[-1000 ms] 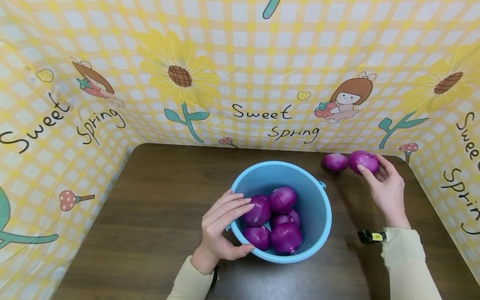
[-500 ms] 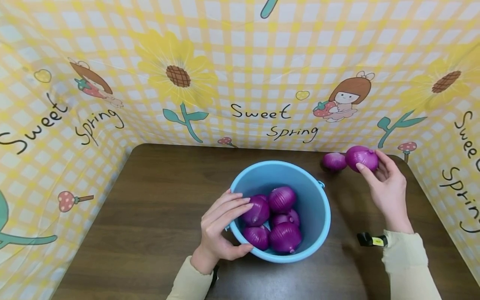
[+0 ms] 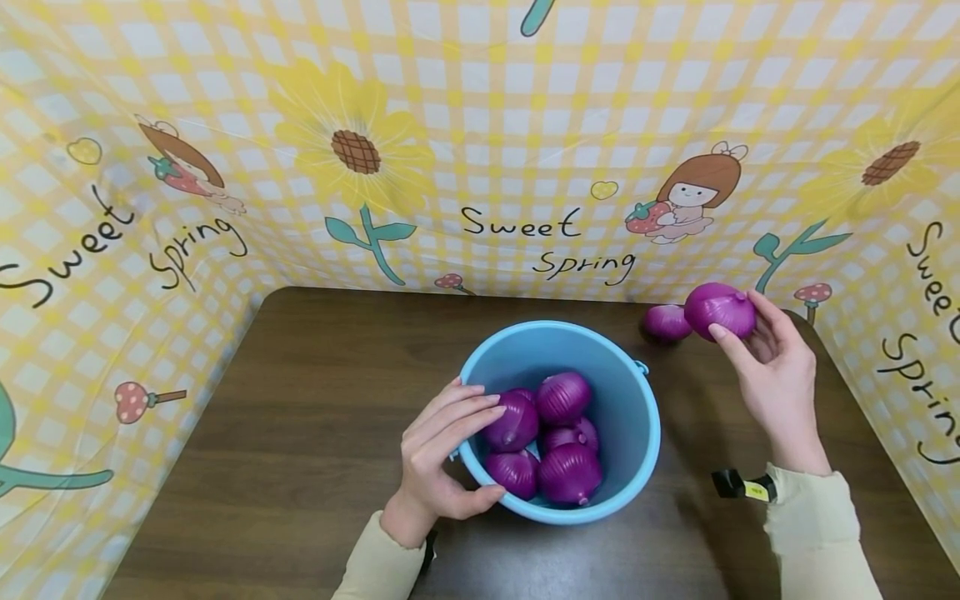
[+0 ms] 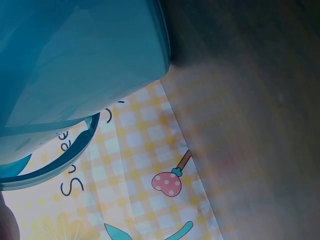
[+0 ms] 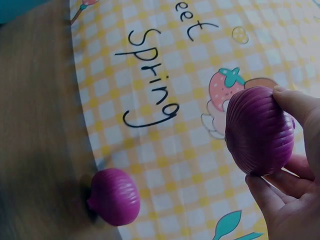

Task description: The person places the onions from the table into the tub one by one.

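Observation:
A purple onion (image 3: 720,312) is pinched between the thumb and fingers of my right hand (image 3: 776,375), raised off the table at the back right. In the right wrist view, this held onion (image 5: 260,131) hangs clear of a second onion (image 5: 116,197) lying on the table by the wall cloth. My left hand (image 3: 442,454) grips the left rim of a blue bucket (image 3: 633,417), fingers over the edge and thumb on the near rim. Several purple onions (image 3: 570,473) lie inside. The left wrist view catches the bucket's outer wall (image 4: 90,60) and its handle (image 4: 65,162).
The bucket stands on a dark brown wooden table (image 3: 300,433). A yellow checked cloth (image 3: 510,150) with printed flowers and lettering walls the table at the back and both sides. A black wrist strap (image 3: 742,485) sits at the right sleeve.
My right hand has lifted the onion up a little and slightly leftward, away from the tabletop. My left hand and the bucket stay in place.

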`<state>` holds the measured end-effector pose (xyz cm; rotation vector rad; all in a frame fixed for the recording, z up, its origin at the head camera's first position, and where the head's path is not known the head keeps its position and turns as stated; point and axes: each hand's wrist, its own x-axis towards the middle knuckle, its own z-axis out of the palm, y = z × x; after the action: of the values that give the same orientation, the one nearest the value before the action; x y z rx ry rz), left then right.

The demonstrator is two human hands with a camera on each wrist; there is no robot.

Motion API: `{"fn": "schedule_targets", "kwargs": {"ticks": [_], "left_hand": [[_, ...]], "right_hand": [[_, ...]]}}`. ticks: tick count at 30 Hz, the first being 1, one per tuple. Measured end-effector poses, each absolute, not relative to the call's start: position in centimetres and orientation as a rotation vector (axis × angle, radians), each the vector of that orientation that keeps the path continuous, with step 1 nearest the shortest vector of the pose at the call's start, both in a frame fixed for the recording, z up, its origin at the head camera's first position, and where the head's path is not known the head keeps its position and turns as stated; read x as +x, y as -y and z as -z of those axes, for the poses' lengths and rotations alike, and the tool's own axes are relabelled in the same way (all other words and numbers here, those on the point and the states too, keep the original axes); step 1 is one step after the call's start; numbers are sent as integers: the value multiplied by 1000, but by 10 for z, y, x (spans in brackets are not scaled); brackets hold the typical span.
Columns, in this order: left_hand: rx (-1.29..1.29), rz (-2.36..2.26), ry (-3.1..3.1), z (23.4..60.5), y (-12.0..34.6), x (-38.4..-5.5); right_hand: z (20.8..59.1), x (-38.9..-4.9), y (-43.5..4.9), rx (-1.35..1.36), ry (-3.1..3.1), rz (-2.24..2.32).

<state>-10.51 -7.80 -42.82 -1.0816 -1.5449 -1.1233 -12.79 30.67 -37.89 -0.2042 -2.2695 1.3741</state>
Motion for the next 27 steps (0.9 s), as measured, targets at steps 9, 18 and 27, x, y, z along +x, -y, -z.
{"fn": "schedule_targets", "kwargs": {"ticks": [9,18,27], "left_hand": [[-1082,1128,1546,427,78,-105],[-1072,1124,1537,423,76,-105],[-1070,1127,1535,422,76,-104]], "right_hand": [[365,-121,-295,-132,2227,-1381],[352,-114,-283,-67,2192,-1396],[342,-108,-271,44,2128,-1405]]}}
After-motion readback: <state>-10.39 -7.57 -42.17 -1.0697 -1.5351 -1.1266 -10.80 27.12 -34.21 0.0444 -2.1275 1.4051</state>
